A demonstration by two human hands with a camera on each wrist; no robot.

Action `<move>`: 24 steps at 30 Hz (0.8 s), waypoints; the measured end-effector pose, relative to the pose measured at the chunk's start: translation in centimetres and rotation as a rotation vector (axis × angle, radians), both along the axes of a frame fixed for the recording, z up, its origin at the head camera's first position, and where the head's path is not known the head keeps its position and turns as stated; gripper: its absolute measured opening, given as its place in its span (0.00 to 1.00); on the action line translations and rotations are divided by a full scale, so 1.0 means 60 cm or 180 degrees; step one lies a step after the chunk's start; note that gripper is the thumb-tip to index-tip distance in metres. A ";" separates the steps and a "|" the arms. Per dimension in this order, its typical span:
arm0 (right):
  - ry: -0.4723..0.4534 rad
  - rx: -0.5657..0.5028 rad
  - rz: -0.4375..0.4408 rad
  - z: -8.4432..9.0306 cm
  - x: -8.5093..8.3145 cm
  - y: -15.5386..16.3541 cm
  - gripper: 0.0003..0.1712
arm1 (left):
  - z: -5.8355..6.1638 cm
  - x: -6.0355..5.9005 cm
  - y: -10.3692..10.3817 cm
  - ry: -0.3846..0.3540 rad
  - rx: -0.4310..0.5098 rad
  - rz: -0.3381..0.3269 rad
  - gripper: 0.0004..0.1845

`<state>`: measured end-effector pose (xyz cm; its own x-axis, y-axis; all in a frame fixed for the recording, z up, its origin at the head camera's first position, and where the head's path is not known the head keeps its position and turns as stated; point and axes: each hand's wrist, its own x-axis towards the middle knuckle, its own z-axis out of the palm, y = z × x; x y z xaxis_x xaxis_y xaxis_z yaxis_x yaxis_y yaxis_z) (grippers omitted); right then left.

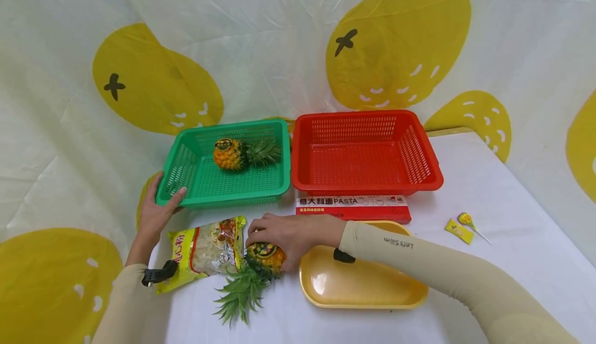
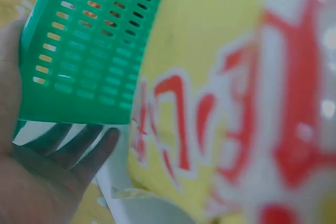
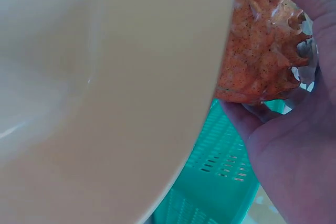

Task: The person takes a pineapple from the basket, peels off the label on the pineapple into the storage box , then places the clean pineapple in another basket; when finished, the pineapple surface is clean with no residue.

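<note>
The right hand (image 1: 288, 233) is curling its fingers over a small pineapple (image 1: 264, 257) lying on the white table (image 1: 489, 194), at about 6 o'clock from the green basket (image 1: 223, 181). The fruit's body is sitting under the palm and between thumb and fingers, while its green crown is sticking out toward 7 o'clock, free of the hand. In the right wrist view the fingers (image 3: 247, 124) are wrapping round the orange rind (image 3: 257, 51).

The left hand (image 1: 155, 209) is gripping the green basket's near left corner, thumb on the rim, fingers spread underneath it (image 2: 79, 145). A second pineapple (image 1: 237, 153) is lying inside that basket, crown pointing to 3 o'clock.

A yellow snack bag (image 1: 205, 251) is lying at 9 o'clock of the held pineapple, touching it. A yellow tray (image 1: 363, 287) is lying at 3 o'clock, under the right forearm. A red basket (image 1: 365, 152) is standing beside the green one, with a red pasta box (image 1: 354, 207) just in front.
</note>
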<state>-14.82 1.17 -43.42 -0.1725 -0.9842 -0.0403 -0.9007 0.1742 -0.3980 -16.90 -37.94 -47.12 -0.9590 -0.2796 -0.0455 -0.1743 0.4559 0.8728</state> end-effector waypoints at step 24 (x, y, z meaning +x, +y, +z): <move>0.0002 -0.0038 -0.0032 -0.002 0.002 0.004 0.46 | 0.055 0.114 0.132 0.2826 -0.0898 0.0049 0.31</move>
